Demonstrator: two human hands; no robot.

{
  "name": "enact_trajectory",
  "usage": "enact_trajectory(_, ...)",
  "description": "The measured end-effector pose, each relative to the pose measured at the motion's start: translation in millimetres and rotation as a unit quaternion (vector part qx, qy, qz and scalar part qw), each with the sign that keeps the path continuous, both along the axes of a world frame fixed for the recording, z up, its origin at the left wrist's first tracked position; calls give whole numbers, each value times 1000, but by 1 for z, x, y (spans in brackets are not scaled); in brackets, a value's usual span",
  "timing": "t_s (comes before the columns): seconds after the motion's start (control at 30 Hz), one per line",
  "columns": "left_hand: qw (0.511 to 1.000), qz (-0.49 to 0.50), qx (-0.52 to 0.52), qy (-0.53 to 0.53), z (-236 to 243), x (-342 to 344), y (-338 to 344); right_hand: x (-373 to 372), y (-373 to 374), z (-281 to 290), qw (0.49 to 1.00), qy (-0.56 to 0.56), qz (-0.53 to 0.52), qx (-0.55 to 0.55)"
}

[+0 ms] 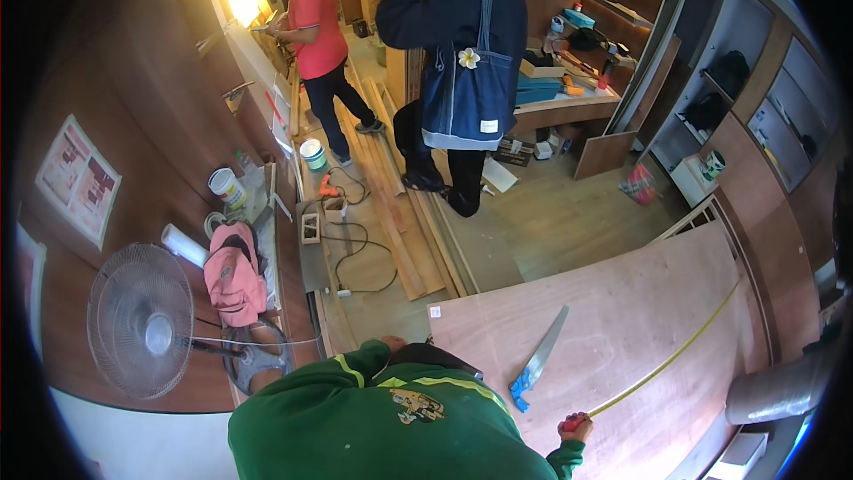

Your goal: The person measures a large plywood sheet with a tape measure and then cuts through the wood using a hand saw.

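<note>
My right hand (577,428) is closed round a red tape measure (572,423) at the near side of a large plywood board (613,329). Its yellow blade (662,366) runs out over the board in a slight curve, up to the far right edge. Past the green sleeve, my left hand (392,343) is near the board's left corner. Its fingers are too small and partly hidden to read. A handsaw (544,351) with a blue handle lies on the board between my hands, touched by neither.
Two people stand ahead, one in a red shirt (316,18), one with a denim bag (469,93). Long planks (391,213) and a black cable (373,244) lie on the floor. A fan (142,320) and pink backpack (235,276) are left. A wrapped roll (777,398) is right.
</note>
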State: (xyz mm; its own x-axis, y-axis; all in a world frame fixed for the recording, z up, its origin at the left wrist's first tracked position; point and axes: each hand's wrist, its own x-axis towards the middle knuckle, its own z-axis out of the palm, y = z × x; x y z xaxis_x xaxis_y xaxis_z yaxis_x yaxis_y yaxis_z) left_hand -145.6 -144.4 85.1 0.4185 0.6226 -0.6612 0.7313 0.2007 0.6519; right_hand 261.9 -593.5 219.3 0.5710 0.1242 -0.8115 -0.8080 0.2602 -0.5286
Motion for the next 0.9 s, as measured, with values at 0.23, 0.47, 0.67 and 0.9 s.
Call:
enact_trajectory(0.23, 993, -77, -22, 82, -4, -47, -22, -10, 29, 3, 1000, 3, 19, 13)
enact_trajectory(0.47, 972, -225, 36, 55, 25, -60, -11, -13, 70, 3, 997, -49, 44, 42)
enact_trajectory(0.67, 900, -392, 184, 42, 34, -41, 11, -8, 107, 20, 998, -32, 41, 44)
enact_trajectory(0.9, 930, -322, 175, -17, 49, -26, 23, -16, 132, 16, 997, -66, 17, 38)
